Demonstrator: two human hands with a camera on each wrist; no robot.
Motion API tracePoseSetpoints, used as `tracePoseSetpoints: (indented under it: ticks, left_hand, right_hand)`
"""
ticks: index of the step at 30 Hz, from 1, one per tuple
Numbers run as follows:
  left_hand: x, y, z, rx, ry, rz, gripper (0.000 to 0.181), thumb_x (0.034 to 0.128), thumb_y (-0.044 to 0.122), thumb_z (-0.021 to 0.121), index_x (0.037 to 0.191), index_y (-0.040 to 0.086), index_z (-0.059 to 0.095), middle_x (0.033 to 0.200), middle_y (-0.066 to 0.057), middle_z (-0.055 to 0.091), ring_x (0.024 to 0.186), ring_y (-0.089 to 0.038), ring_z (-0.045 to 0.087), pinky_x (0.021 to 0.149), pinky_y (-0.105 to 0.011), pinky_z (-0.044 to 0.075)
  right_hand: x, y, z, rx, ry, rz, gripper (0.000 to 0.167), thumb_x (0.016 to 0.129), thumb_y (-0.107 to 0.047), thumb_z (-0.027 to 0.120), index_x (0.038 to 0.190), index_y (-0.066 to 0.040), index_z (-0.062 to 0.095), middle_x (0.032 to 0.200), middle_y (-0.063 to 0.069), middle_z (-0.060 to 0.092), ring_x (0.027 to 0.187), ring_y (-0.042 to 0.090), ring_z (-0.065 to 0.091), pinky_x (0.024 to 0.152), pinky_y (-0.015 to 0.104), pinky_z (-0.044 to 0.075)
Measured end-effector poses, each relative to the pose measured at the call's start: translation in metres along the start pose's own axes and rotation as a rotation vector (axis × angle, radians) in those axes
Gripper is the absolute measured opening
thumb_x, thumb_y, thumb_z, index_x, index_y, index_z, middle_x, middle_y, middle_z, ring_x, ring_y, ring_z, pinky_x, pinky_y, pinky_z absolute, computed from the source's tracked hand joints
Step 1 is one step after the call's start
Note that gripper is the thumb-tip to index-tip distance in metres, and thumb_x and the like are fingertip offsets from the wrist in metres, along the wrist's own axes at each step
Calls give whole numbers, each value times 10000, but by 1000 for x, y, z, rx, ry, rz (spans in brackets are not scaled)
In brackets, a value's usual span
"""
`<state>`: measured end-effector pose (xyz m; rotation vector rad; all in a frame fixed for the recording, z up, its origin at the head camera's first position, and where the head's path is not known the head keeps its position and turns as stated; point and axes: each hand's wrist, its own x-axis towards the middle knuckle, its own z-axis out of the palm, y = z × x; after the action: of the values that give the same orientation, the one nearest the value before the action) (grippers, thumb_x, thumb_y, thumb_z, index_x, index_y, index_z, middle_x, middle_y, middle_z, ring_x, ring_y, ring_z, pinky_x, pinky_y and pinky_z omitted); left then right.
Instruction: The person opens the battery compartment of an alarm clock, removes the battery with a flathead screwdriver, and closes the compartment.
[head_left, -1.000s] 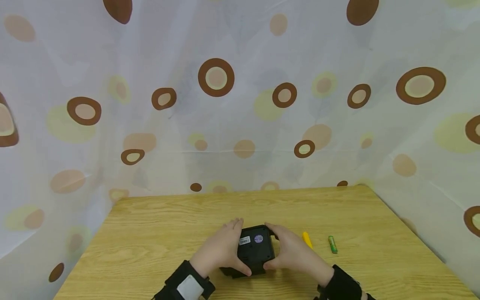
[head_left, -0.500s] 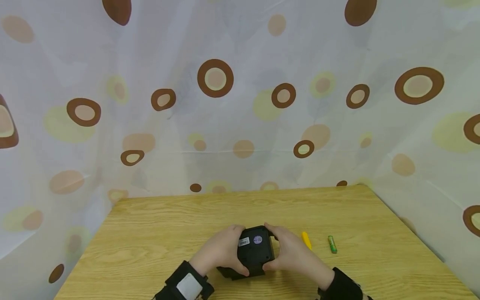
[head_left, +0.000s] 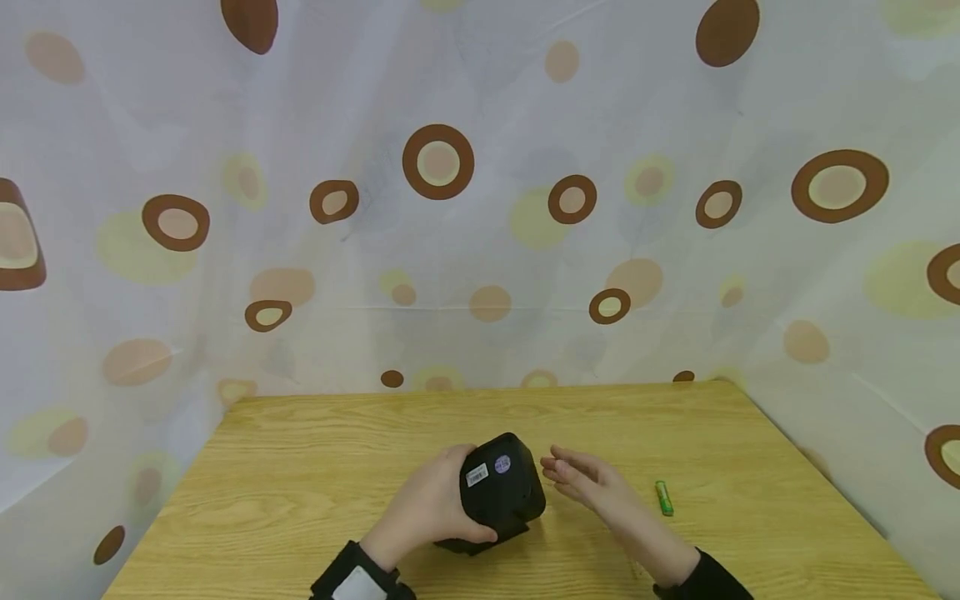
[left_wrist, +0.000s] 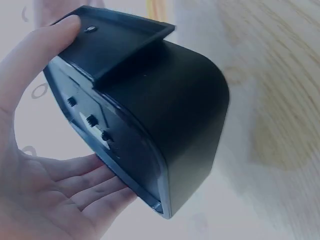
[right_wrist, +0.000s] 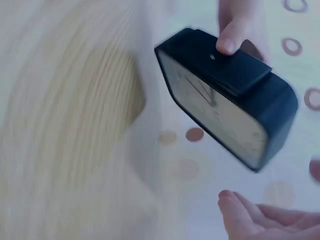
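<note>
A black, squarish alarm clock [head_left: 501, 496] is tilted in the grip of my left hand [head_left: 431, 504], its labelled back facing up in the head view. The left wrist view shows the thumb on the clock's [left_wrist: 190, 110] flat base and the fingers behind its other side. Its white dial with dark hands shows in the right wrist view. My right hand [head_left: 588, 483] is apart from the clock, just to its right, with loosely extended fingers and nothing held. To the right of that hand lies a green battery [head_left: 663, 498] on the table.
The wood-grain table [head_left: 322, 475] runs back to a pale curtain [head_left: 480, 242] with brown and yellow spots, which also stands along both sides. The yellow item seen earlier is not visible in the head view, where my right hand covers that area.
My right hand has let go of the clock and moved to the right. My left hand keeps hold of the clock, which has turned and tilted. The yellow item has gone out of sight.
</note>
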<state>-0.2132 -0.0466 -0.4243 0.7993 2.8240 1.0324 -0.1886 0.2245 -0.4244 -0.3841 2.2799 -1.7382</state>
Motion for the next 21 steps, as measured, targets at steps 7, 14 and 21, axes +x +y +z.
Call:
tracePoseSetpoints:
  ticks: [7,14,21]
  left_hand:
    - [-5,13,-6,-126,74,19,1046,648,414,1003,1496,34,523,1408,-144,649,1241,-325,658,1004,-559,552]
    - [-10,21,-6,-265,106,55,1058,692,396,994,1549,44,484,1467,-137,624,1291,-314,650,1032,-521,554]
    - [-12,23,-1,-436,105,106,1016,732,290,983,1564,32,460,1481,-151,598,1343,-317,617,1113,-463,531]
  right_hand:
    - [6,17,3,357,-79,140,434,1148,-232,458,1405,86,602,1185,58,758,1073,86,715,963,244,584]
    - [13,25,13,484,-95,211,200,1083,-121,505,1106,-75,698,977,-43,766,947,72,726,897,250,590]
    - [15,23,19,580,-216,247,214,1133,-255,522,1277,-118,602,1058,-35,748,983,100,726,920,293,593]
